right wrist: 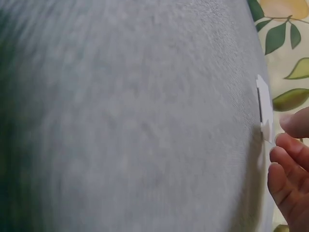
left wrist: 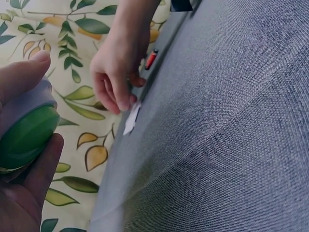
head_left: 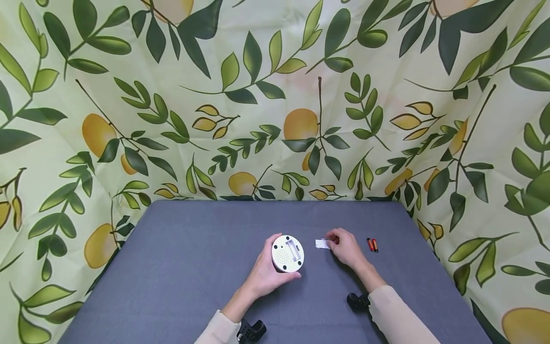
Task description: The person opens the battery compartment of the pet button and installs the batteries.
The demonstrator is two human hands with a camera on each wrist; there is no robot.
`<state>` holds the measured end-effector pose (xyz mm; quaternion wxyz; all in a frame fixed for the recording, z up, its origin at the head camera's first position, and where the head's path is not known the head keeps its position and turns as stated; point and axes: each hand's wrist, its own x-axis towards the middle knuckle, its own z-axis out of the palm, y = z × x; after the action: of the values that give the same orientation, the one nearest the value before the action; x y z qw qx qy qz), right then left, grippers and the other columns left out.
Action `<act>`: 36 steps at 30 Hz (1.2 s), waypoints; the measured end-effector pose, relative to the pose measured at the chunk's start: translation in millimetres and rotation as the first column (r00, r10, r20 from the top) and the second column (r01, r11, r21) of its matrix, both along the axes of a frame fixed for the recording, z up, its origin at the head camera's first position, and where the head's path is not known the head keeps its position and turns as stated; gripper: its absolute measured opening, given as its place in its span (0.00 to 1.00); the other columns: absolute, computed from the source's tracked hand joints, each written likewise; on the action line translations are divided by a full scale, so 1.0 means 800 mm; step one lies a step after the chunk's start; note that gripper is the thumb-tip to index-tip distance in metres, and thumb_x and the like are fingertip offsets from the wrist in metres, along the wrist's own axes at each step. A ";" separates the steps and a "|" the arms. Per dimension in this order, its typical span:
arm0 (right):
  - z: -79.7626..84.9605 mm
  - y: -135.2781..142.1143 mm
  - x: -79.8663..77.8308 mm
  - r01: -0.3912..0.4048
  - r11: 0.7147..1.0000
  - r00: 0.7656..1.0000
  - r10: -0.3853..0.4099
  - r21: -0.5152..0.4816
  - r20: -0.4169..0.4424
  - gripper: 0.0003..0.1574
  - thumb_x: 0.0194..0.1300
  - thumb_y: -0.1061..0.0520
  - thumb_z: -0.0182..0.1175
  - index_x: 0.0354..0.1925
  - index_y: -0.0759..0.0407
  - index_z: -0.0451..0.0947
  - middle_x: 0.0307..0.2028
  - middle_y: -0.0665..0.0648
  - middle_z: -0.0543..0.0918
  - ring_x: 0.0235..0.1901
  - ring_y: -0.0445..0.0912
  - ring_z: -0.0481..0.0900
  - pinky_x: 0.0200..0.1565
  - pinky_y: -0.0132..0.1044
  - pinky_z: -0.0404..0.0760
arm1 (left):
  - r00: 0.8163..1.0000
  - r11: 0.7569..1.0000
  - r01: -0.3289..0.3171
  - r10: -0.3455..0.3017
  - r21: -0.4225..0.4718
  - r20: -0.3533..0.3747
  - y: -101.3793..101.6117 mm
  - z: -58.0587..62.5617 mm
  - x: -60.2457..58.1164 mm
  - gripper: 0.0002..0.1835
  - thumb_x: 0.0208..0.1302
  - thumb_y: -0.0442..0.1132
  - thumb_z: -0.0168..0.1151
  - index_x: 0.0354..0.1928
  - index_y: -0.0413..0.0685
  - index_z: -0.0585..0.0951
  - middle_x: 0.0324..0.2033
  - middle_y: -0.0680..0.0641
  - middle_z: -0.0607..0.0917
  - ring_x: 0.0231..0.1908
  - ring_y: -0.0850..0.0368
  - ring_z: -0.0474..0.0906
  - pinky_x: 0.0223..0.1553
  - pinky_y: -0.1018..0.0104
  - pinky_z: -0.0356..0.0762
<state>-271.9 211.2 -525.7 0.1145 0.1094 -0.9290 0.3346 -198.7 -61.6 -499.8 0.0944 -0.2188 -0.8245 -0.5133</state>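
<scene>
My left hand [head_left: 268,272] grips a round device [head_left: 281,258] by its sides, its white underside turned up toward me. That underside shows an uncovered battery slot [head_left: 294,250], a patch of small holes and several dark feet. In the left wrist view the device's body [left wrist: 31,135] is glossy green below the white base. To the right, a small white battery cover [head_left: 321,243] lies on the table. My right hand [head_left: 345,246] is over the cover's right end, fingers loosely bent. In the right wrist view, thumb and fingertips [right wrist: 284,140] stand apart right beside that end.
Two red-and-black batteries [head_left: 372,245] lie side by side right of my right hand. Grey-blue cloth covers the table [head_left: 193,253]. A curtain [head_left: 258,119] printed with leaves and fruit surrounds its back and sides. Black wrist cameras [head_left: 251,330] are strapped to both wrists.
</scene>
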 end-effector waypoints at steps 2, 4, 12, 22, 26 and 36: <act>0.001 0.004 0.002 -0.002 0.999 1.000 0.002 0.039 -0.017 0.06 0.57 0.64 0.64 0.36 0.58 0.82 0.30 0.50 0.77 0.30 0.44 0.72 0.35 0.40 0.73 | 1.000 1.000 -0.001 0.001 -0.003 -0.003 0.000 0.000 0.000 0.58 0.36 0.57 0.79 0.68 0.50 0.57 0.57 0.53 0.74 0.54 0.55 0.71 0.54 0.56 0.68; 0.004 0.007 0.005 -0.007 0.996 0.999 0.010 0.088 -0.033 0.06 0.57 0.63 0.65 0.37 0.58 0.82 0.30 0.50 0.77 0.30 0.43 0.72 0.34 0.40 0.73 | 1.000 1.000 -0.004 0.004 -0.006 -0.001 -0.001 -0.001 0.000 0.57 0.36 0.57 0.79 0.68 0.51 0.57 0.57 0.53 0.73 0.54 0.55 0.71 0.54 0.56 0.68; 0.014 0.022 0.015 -0.002 0.969 0.992 0.033 0.248 -0.122 0.05 0.57 0.59 0.66 0.35 0.54 0.82 0.30 0.48 0.78 0.33 0.45 0.76 0.34 0.43 0.75 | 1.000 1.000 -0.015 0.015 0.005 0.024 -0.001 0.000 -0.001 0.58 0.35 0.57 0.79 0.68 0.53 0.58 0.57 0.55 0.73 0.55 0.57 0.70 0.56 0.55 0.67; 0.022 0.054 0.026 0.074 0.934 0.988 -0.022 0.349 -0.151 0.09 0.60 0.53 0.64 0.37 0.57 0.82 0.33 0.53 0.79 0.38 0.52 0.77 0.38 0.50 0.77 | 0.999 1.000 -0.021 0.021 0.008 0.024 -0.002 0.000 0.001 0.57 0.35 0.57 0.80 0.68 0.58 0.58 0.57 0.55 0.74 0.55 0.56 0.71 0.55 0.54 0.68; 0.023 0.072 0.029 0.103 0.921 0.987 -0.047 0.377 -0.155 0.11 0.61 0.52 0.63 0.37 0.59 0.82 0.33 0.55 0.79 0.36 0.52 0.77 0.35 0.50 0.76 | 1.000 1.000 -0.014 0.014 0.007 0.008 -0.002 -0.001 0.001 0.57 0.36 0.57 0.79 0.69 0.57 0.57 0.57 0.53 0.74 0.54 0.55 0.71 0.54 0.54 0.68; 0.021 0.114 0.034 0.134 0.901 0.988 -0.090 0.412 -0.125 0.17 0.62 0.49 0.60 0.40 0.62 0.80 0.34 0.58 0.77 0.36 0.56 0.75 0.33 0.53 0.74 | 1.000 1.000 -0.015 0.015 -0.006 0.014 -0.002 -0.001 0.001 0.57 0.37 0.58 0.78 0.69 0.55 0.57 0.56 0.52 0.74 0.54 0.54 0.71 0.54 0.55 0.68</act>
<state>-244.5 302.7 -508.8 0.1551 0.0947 -0.9767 0.1141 -198.2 -63.5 -500.3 0.0918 -0.2092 -0.8283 -0.5116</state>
